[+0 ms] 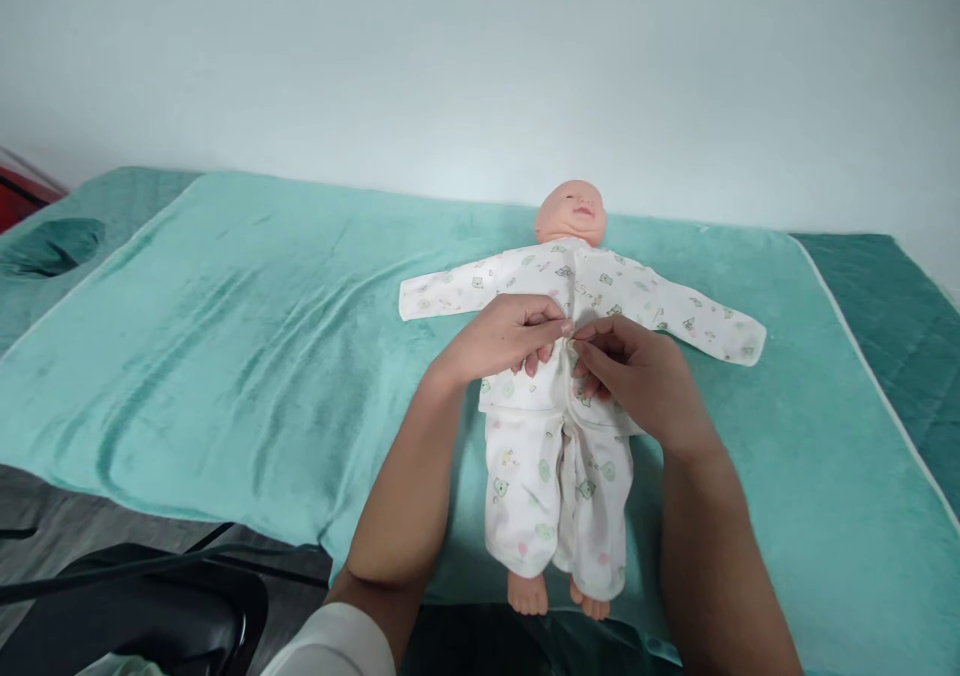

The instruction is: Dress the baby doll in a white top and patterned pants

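Note:
A baby doll (pixel 574 211) lies on its back, dressed in a white long-sleeved top (pixel 525 268) and matching white trousers (pixel 521 486) printed with small animals. Over the doll's belly, my left hand (pixel 517 334) pinches one side of the top's front edge between thumb and finger. Close beside it, my right hand (pixel 630 366) pinches the other side of the front opening. The fingertips of both hands nearly meet at the middle seam, and any fastener there is too small to make out. Both sleeves stretch out sideways, and the doll's bare feet (pixel 528 593) stick out of the trouser legs.
A light green cloth (pixel 225 356) with some wrinkles covers a padded bed (pixel 885 326) with a face hole (pixel 52 246) at its left end. A white wall (pixel 450 66) stands behind. At the lower left is a black chair (pixel 150 606) on a grey floor.

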### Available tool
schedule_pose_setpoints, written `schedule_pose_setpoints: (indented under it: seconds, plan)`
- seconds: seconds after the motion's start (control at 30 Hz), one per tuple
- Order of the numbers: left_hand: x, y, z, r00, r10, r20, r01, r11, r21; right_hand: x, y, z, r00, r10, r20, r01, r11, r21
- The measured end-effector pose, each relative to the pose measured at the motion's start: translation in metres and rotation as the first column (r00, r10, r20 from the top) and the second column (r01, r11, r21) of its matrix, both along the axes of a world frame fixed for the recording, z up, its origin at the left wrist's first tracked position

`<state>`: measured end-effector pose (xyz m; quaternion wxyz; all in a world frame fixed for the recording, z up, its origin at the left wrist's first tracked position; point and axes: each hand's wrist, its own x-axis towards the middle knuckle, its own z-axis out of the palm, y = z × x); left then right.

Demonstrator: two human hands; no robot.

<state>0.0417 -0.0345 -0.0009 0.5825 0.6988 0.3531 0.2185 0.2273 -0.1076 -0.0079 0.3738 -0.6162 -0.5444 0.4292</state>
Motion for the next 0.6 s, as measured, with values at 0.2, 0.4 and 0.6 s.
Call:
schedule_pose_setpoints:
  seconds: [0.2,0.4,0.6]
  plan:
    - [0.01,0.004,-0.013,0.957,0.238,0.164,-0.253,0.965,0.076,0.001,0.0,-0.001,0.999,0.007,-0.031,-0.006,1.0,0.017]
    - [-0.006,0.021,-0.061,0.72,0.67,0.182,-0.653,0.567,0.502,0.014,0.003,-0.022,0.961,-0.232,-0.148,0.273,0.878,0.394]
    - [-0.048,0.022,-0.091,0.589,0.791,-0.166,-0.395,0.461,0.795,0.059,0.018,-0.071,0.872,-0.344,0.348,0.082,0.804,0.589]
